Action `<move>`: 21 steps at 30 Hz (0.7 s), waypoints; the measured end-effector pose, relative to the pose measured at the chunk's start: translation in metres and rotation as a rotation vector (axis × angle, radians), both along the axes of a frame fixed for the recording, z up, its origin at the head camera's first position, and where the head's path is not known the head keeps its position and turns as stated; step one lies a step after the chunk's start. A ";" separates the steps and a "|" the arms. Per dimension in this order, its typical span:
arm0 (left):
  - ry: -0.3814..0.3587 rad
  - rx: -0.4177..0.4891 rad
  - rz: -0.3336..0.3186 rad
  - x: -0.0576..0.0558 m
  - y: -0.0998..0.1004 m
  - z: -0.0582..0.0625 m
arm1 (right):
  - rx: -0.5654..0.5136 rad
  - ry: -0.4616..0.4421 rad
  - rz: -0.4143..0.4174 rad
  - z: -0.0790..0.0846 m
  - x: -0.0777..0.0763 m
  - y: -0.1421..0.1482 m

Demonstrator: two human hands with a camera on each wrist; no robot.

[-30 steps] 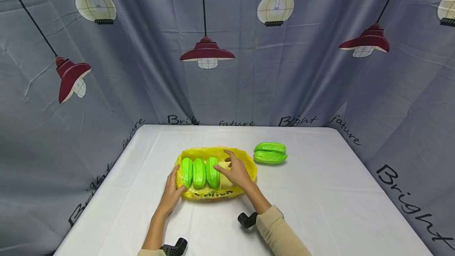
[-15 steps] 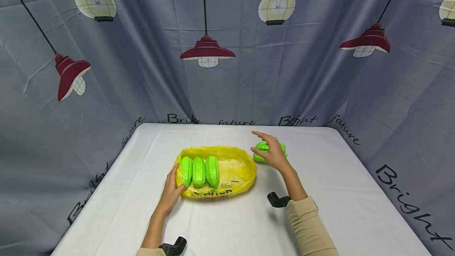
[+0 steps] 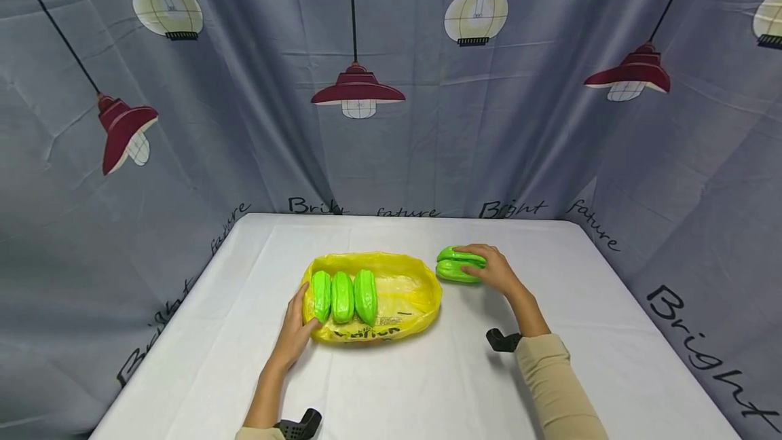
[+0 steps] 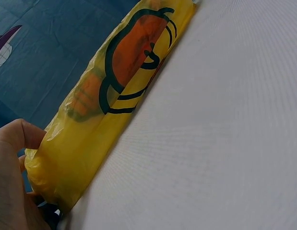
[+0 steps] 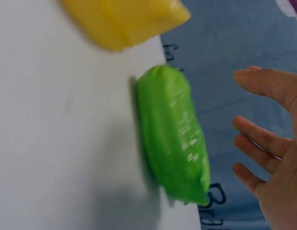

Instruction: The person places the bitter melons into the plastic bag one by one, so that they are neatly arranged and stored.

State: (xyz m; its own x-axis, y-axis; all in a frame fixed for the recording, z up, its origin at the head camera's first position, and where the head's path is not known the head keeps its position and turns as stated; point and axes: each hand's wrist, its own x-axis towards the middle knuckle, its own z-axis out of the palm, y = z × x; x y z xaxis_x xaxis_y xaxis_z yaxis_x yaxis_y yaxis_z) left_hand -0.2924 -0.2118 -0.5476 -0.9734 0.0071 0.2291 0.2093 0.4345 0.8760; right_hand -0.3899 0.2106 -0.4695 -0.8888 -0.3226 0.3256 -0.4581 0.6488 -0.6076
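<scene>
A yellow plastic bag, its mouth spread wide and its rim standing up, lies on the white table. Inside, toward the left, three green ridged fruits that look like star fruit lie side by side. My left hand grips the bag's left end, its thumb over the rim in the left wrist view. Two more green fruits lie together to the right of the bag. Over their right end is my right hand, fingers spread. In the right wrist view its fingers stand apart from the nearer green fruit.
The white table reaches back to a grey-blue curtain printed with lamps and lettering. Black devices sit at both wrists, including the right wrist device. Printing marks the bag's near side.
My right hand has moved from inside the bag, away to the right, over the two fruits outside it. My left hand has stayed on the bag, and the fruits have not moved.
</scene>
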 end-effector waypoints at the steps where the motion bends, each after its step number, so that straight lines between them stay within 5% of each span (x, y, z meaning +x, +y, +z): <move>1: 0.002 0.003 0.000 0.000 0.000 0.000 | 0.013 0.000 0.014 -0.003 -0.002 0.001; 11: -0.005 0.005 0.002 0.000 0.001 -0.001 | 0.063 0.047 0.137 -0.021 -0.010 0.008; 21: -0.029 0.013 0.003 0.001 0.001 0.000 | 0.146 0.003 0.097 -0.028 -0.014 0.006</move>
State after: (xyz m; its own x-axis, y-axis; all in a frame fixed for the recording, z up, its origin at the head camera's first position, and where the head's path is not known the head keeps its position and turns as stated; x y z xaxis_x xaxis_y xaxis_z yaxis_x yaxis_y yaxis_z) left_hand -0.2916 -0.2111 -0.5478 -0.9796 0.0012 0.2008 0.1824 0.4240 0.8871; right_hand -0.4037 0.2168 -0.4975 -0.8502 -0.4510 0.2718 -0.5247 0.6824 -0.5089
